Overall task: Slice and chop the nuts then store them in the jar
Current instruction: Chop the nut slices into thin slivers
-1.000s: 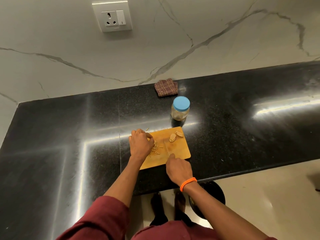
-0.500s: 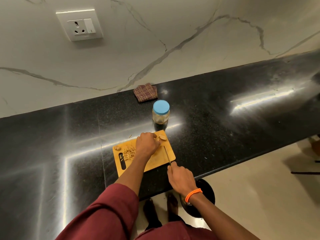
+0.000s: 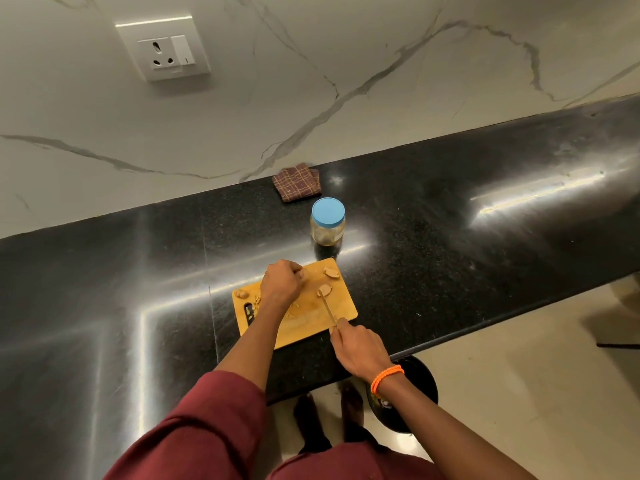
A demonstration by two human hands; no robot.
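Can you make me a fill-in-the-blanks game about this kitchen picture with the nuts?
1. The jar has a ____ lid.
2. The right hand holds a ____ over the cutting board.
3. The checked cloth lies behind the jar, next to the ____.
4. The wristband on the right wrist is ____.

Missing words: blue; knife; wall; orange

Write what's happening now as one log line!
step: slicing nuts | left hand: curled over nut on board | right hand: grips knife | jar: lid on
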